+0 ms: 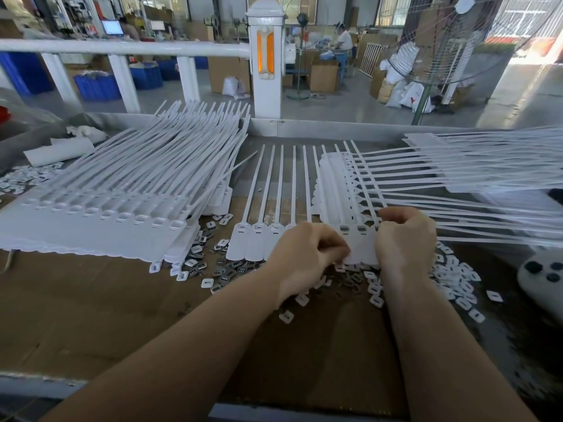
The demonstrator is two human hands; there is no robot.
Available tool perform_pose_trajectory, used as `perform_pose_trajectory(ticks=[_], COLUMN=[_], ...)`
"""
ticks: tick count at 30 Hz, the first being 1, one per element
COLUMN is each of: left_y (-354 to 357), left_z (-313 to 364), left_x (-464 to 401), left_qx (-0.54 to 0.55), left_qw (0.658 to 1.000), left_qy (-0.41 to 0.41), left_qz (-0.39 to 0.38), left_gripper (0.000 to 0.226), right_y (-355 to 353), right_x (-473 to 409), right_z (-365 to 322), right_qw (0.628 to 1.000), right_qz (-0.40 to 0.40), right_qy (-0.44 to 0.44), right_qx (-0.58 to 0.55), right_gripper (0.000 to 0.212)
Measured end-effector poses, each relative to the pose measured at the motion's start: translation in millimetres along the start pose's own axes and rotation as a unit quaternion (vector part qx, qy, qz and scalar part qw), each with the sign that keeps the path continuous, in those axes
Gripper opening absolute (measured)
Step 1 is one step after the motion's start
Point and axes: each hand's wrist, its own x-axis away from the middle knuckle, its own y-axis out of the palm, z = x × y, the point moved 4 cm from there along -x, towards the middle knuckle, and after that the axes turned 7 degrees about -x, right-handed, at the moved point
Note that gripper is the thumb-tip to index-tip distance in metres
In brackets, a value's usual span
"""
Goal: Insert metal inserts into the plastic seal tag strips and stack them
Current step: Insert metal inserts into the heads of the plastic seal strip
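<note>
Several stacks of seal tag strips are laid across the bench, noted here from left to right. At far left a finished stack [100, 214] is seen, flags toward the worker, tails fanning away and to the right toward the rail. Loose metal inserts [219, 263] and small white caps [457, 281] are scattered along the near edge of the work, on the cardboard sheet [122, 315] that covers the bench. At centre the working strip [274, 214] lies flat, its long tails running straight away from the worker, its flags nearest the hands, its lock sockets just beyond the knuckles. The left hand [307, 254] is curled, thumb and fingertips brought together at the near edge of a flag; something small appears to be pinched there, but what it is cannot be told. The right hand [405, 239] is clenched over the flags at the strip's right end, and it cannot be told whether plastic is actually gripped. Both hands are touching or nearly touching the strip, the left nearer the unfilled sockets at left. The coming move is judged to depend on that offset: the sockets lie ahead of and slightly above the left fingertips, so an insert would be carried forward along the tail axis. At right an unprocessed pile [487, 166] lies crosswise, tails pointing left over the working strip.
</note>
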Motion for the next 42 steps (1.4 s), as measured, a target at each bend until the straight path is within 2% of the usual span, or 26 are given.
perform_pose_trajectory(ticks=[4,13,17,21,24,29,42], left_y=[-14,-23,-25,-23,-25,-24,-12], left_z=[-9,-12,-13,-16,-18,-23,-20], left_x=[1,2,1,-6,-10,-18,-34], left_qx=[0.139,0.155,0.124,0.046,-0.016,-0.042,-0.165], left_qw=[0.988,0.984,0.989,0.996,0.994,0.992,0.977], left_qy=[-0.057,-0.065,-0.045,-0.041,-0.030,-0.044,-0.016], left_qz=[0.033,0.058,0.060,0.070,0.101,0.112,0.136], left_gripper=[0.011,0.015,0.018,0.012,0.010,0.016,0.018], right_y=[0,0,2,3,2,2,4], right_x=[0,2,1,0,0,3,2], right_z=[-1,-2,-1,0,-2,-5,-4], right_qw=[1.000,1.000,1.000,1.000,0.998,0.989,0.990], right_qz=[-0.003,0.002,0.002,0.004,0.015,0.031,0.007], right_qy=[-0.008,-0.009,-0.007,-0.011,-0.039,-0.091,-0.083], right_qx=[0.004,0.013,0.014,0.019,0.047,0.114,0.116], right_gripper=[0.028,0.029,0.029,0.027,0.025,0.026,0.024])
